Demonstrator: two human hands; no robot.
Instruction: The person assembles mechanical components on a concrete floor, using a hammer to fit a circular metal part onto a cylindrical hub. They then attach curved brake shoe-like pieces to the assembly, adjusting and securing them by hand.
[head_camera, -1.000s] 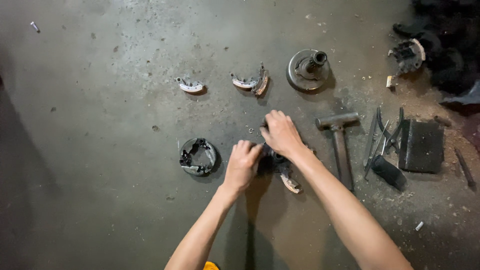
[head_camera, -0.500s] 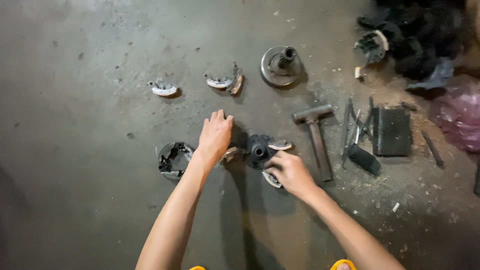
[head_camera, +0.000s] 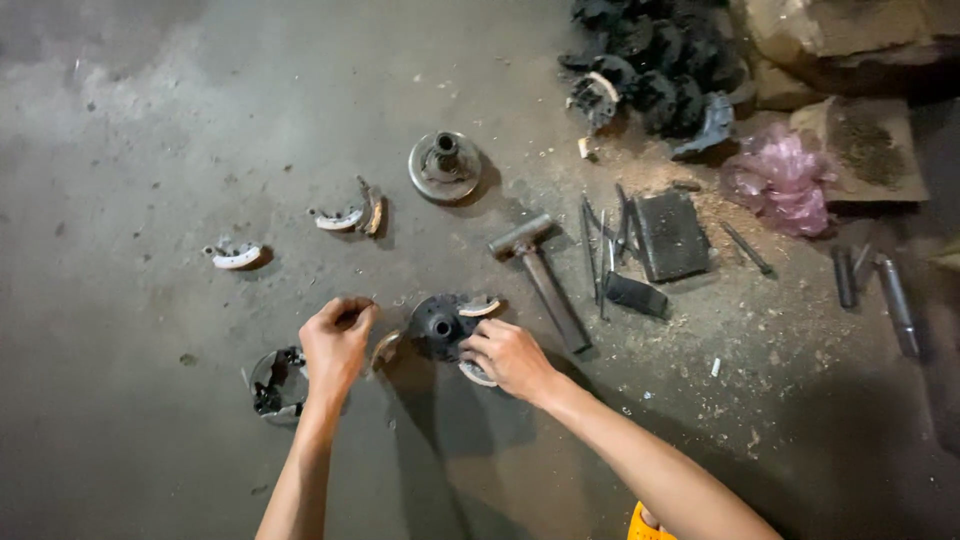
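Two bare hands work low on the concrete floor (head_camera: 150, 150): the right hand (head_camera: 508, 357) rests curled on the dark round hub (head_camera: 440, 325) and the pale curved shoe (head_camera: 478, 374) at its edge, while the left hand (head_camera: 337, 341), fingers bent, hovers beside it, whether pinching anything I cannot tell. A broken ring part (head_camera: 272, 383) lies left. Farther off, a hammer (head_camera: 540, 275), a flanged disc (head_camera: 444, 166) and loose shoes (head_camera: 345, 216) crowd the floor.

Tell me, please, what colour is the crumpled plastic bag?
Pink, seen in the head view: the plastic bag.
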